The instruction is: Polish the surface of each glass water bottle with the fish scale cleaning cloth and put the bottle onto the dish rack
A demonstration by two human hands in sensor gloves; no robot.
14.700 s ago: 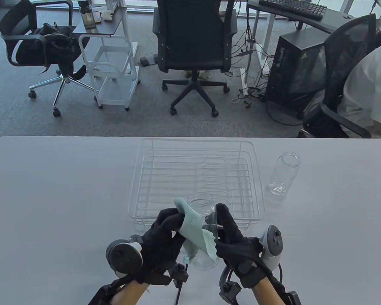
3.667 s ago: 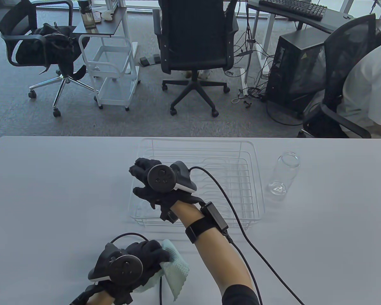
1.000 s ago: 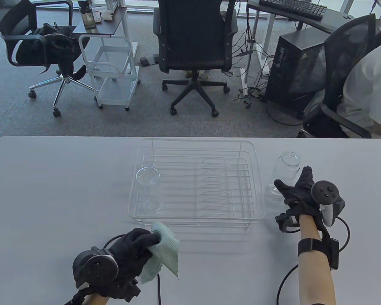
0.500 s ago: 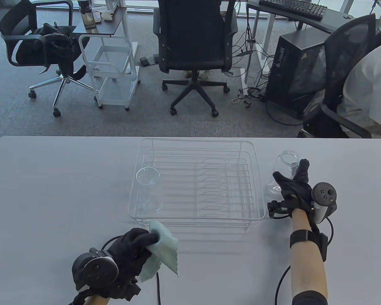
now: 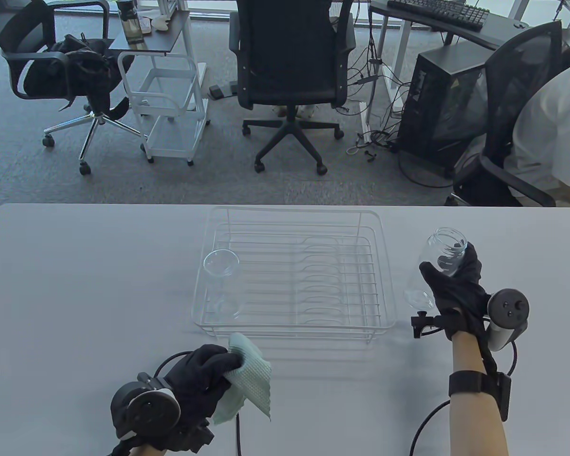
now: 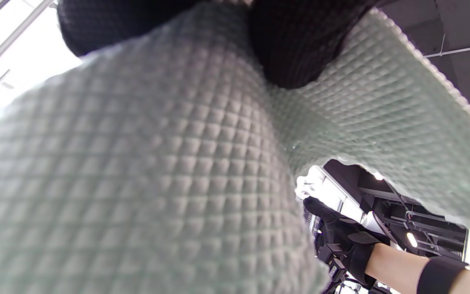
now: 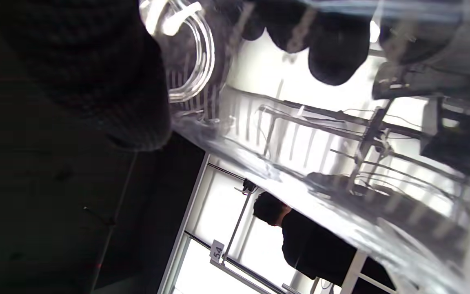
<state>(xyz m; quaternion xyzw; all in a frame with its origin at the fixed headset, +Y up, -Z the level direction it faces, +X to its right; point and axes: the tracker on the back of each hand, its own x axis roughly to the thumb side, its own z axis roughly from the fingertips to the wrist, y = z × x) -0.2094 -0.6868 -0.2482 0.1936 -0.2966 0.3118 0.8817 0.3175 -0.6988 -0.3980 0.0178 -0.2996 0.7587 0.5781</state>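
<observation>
At right of the frame, the right hand [image 5: 456,289] is wrapped around the second bottle [image 5: 439,259], tilted beside the rack [image 5: 294,325]. Lower left, the left hand [image 5: 197,380] clutches the cloth [image 5: 244,384]. One bottle [image 5: 222,285] already stands in the rack's left end. My advice: bring bottle and cloth together low over the table, grip the glass firmly, and rotate it against the cloth.
</observation>
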